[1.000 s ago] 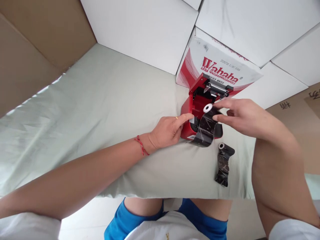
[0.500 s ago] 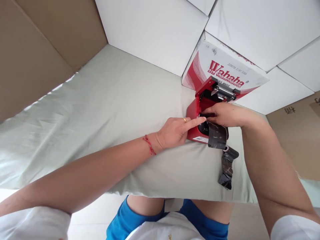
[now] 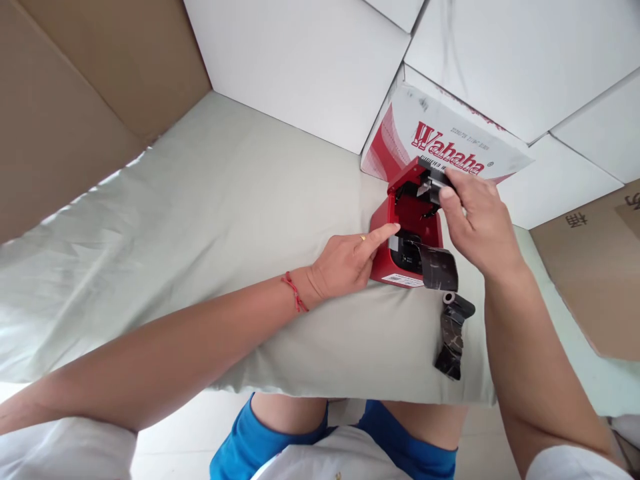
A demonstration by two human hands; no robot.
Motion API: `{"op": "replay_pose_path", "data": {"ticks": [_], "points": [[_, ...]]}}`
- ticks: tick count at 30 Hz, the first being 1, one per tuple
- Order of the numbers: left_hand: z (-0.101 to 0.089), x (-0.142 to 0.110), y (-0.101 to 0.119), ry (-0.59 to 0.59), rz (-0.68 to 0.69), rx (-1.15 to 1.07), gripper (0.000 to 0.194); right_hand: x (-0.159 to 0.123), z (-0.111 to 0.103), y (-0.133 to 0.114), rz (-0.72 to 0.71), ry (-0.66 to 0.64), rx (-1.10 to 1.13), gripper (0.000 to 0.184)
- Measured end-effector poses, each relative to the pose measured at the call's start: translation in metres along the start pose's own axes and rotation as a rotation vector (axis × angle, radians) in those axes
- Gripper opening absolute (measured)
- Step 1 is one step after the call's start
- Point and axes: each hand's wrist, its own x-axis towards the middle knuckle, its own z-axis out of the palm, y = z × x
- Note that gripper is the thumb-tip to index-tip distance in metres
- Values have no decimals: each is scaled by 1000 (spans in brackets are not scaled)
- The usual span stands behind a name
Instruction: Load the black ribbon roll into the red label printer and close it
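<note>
A red label printer (image 3: 381,223) stands on the cloth with its lid raised, and a dark strip (image 3: 440,268) hangs out over its front edge. My left hand (image 3: 345,263) is against the printer's left side, its index finger stretched over the rim and the other fingers curled by the wall. Up at the raised lid (image 3: 417,170), my right hand (image 3: 477,213) pinches its right edge between thumb and fingers. In front of the printer lies a small roll with a crumpled dark strip (image 3: 453,337), touched by neither hand.
The pale green cloth (image 3: 225,200) covers the surface, its front edge near my knees. A Wahaha carton (image 3: 450,127) stands right behind the printer, against white boxes (image 3: 300,60). Brown cardboard stands at the left (image 3: 90,100) and right (image 3: 595,280).
My right hand has come out of the printer's inside and moved up to the lid's right edge. My left index finger has drawn back slightly toward the rim.
</note>
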Motion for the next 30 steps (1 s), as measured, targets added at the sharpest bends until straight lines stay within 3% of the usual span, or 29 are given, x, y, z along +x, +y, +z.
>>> {"op": "replay_pose_path", "data": {"ticks": [3, 5, 8, 12, 15, 21, 26, 30], "points": [[1, 2, -1, 100, -66, 19, 77, -32, 3, -10, 97, 83, 150, 50], [2, 4, -2, 122, -127, 26, 77, -52, 2, -20, 135, 34, 236, 47], [3, 6, -7, 52, -145, 2, 74, -69, 2, -28, 147, -23, 256, 42], [3, 4, -12, -77, -119, -57, 74, -71, 2, -27, 163, -50, 261, 40], [2, 3, -13, -87, -108, -54, 73, -70, 2, -24, 148, -70, 254, 39], [2, 3, -8, 78, 58, -63, 52, -80, 15, -27, 96, 58, 266, 31], [-1, 6, -6, 213, 91, -125, 52, -105, 23, -38, -9, 285, 308, 25], [-3, 8, -5, 253, 104, -168, 52, -122, 24, -40, -150, 308, 188, 29]]}}
